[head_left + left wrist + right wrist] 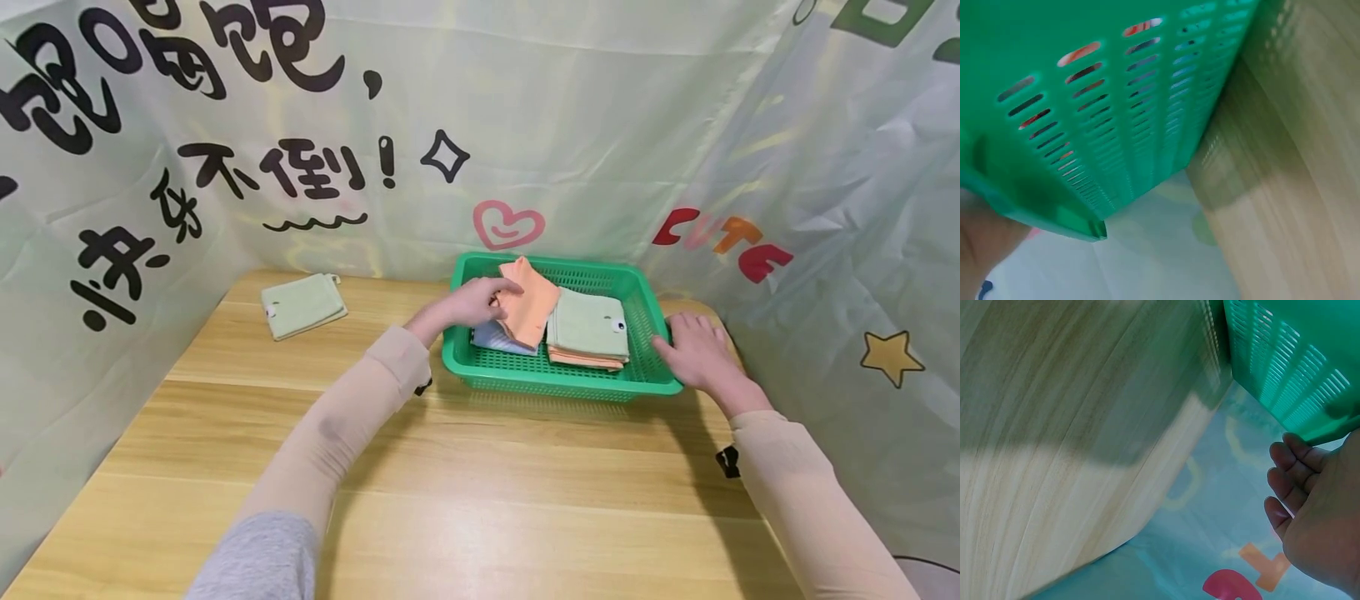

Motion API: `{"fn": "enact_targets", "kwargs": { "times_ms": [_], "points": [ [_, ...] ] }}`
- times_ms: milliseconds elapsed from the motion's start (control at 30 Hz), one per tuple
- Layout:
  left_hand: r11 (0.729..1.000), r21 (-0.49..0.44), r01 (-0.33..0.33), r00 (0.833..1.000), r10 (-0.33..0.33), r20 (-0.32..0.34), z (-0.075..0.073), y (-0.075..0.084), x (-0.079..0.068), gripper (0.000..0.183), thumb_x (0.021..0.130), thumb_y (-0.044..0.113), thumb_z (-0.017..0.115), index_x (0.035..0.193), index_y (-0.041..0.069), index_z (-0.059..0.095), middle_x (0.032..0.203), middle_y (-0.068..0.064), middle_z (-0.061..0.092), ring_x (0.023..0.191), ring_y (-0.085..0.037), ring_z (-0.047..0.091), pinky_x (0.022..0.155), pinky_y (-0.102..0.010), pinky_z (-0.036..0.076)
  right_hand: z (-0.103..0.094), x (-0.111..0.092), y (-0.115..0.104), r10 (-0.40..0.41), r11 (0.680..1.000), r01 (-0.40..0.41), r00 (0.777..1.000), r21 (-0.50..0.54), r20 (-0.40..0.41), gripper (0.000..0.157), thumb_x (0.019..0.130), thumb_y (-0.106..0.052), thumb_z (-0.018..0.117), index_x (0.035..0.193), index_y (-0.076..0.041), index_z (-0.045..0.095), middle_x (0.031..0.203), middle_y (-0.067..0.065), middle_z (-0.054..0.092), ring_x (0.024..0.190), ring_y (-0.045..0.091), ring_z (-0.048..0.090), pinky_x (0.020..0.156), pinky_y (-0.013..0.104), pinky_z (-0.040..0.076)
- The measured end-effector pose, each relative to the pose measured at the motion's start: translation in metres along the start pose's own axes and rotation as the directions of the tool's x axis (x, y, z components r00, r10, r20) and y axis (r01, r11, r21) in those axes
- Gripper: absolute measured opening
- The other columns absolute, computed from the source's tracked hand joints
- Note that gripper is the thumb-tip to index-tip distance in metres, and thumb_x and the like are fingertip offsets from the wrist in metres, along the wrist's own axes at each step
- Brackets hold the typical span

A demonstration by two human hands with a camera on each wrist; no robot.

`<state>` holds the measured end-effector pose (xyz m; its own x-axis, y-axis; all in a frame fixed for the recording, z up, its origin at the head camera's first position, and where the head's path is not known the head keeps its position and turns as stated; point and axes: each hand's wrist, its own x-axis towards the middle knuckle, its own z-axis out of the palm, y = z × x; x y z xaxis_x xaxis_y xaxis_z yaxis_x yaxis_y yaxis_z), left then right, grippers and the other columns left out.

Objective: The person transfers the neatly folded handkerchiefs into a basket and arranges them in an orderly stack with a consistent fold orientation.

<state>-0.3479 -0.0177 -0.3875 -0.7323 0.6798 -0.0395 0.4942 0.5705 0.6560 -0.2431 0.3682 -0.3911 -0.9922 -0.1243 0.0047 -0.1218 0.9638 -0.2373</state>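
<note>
My left hand reaches over the left side of a green plastic basket and pinches an orange towel, part of it raised to a point. Beneath that towel lies a bluish folded cloth, partly covered. Beside it in the basket sits a folded pale green towel with an eye-like patch, on top of orange folded cloth. My right hand is at the basket's right rim, thumb by the edge; in the right wrist view its loosely bent fingers are outside the wall.
Another folded pale green towel lies on the wooden table, at the back left. A printed cloth backdrop with black lettering stands close behind the basket and along both sides.
</note>
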Motion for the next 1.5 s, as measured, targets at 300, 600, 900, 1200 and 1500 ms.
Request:
{"fn": "enact_targets", "kwargs": {
  "times_ms": [300, 600, 900, 1200, 1500],
  "points": [
    [0.902, 0.430, 0.024, 0.998, 0.000, -0.057, -0.002, -0.006, -0.007, 0.041, 0.099, 0.027, 0.074, 0.140, 0.027, 0.067, 0.135, 0.004, 0.069, 0.144, -0.025, 0.044, 0.124, -0.061, 0.007, -0.001, 0.000, -0.001, 0.003, 1.000, -0.003, 1.000, -0.004, -0.009, 0.057, 0.109, -0.034, 0.045, 0.137, 0.014, 0.043, 0.135, 0.033, 0.045, 0.124, 0.053, 0.034, 0.098, 0.069, 0.026],
    [0.815, 0.557, 0.159, 0.985, -0.166, -0.039, -0.002, -0.008, -0.009, 0.049, 0.102, 0.026, 0.066, 0.150, 0.034, 0.057, 0.148, 0.007, 0.059, 0.155, -0.030, 0.021, 0.122, -0.066, -0.003, -0.001, 0.000, -0.002, -0.007, 1.000, 0.007, 1.000, -0.012, -0.005, 0.057, 0.110, -0.036, 0.043, 0.139, 0.014, 0.043, 0.138, 0.033, 0.043, 0.126, 0.053, 0.033, 0.100, 0.070, 0.025],
    [0.933, 0.338, 0.119, 0.993, -0.109, -0.050, -0.008, -0.015, -0.008, 0.032, 0.100, 0.018, 0.069, 0.130, 0.028, 0.075, 0.100, 0.004, 0.075, 0.115, -0.023, 0.055, 0.120, -0.061, -0.003, -0.003, -0.001, -0.003, -0.001, 1.000, 0.000, 1.000, -0.017, -0.006, 0.057, 0.109, -0.036, 0.043, 0.137, 0.014, 0.043, 0.134, 0.033, 0.044, 0.122, 0.053, 0.034, 0.098, 0.068, 0.026],
    [0.997, 0.056, 0.055, 0.996, -0.051, -0.069, -0.013, -0.026, -0.010, 0.027, 0.102, 0.026, 0.069, 0.127, 0.020, 0.075, 0.084, 0.007, 0.075, 0.109, -0.014, 0.063, 0.119, -0.057, -0.001, -0.002, 0.001, -0.001, -0.004, 1.000, 0.003, 1.000, -0.019, -0.003, 0.057, 0.109, -0.036, 0.043, 0.137, 0.014, 0.043, 0.134, 0.033, 0.044, 0.121, 0.053, 0.034, 0.097, 0.068, 0.026],
    [0.908, 0.401, 0.120, 0.992, -0.127, -0.010, -0.006, -0.013, -0.012, 0.027, 0.100, 0.029, 0.069, 0.126, 0.029, 0.077, 0.137, 0.004, 0.063, 0.134, -0.025, 0.040, 0.120, -0.062, -0.001, 0.000, -0.001, 0.001, 0.003, 1.000, -0.003, 1.000, -0.019, 0.013, 0.059, 0.110, -0.037, 0.043, 0.139, 0.014, 0.042, 0.136, 0.033, 0.043, 0.122, 0.054, 0.033, 0.098, 0.069, 0.025]
  ]
}}
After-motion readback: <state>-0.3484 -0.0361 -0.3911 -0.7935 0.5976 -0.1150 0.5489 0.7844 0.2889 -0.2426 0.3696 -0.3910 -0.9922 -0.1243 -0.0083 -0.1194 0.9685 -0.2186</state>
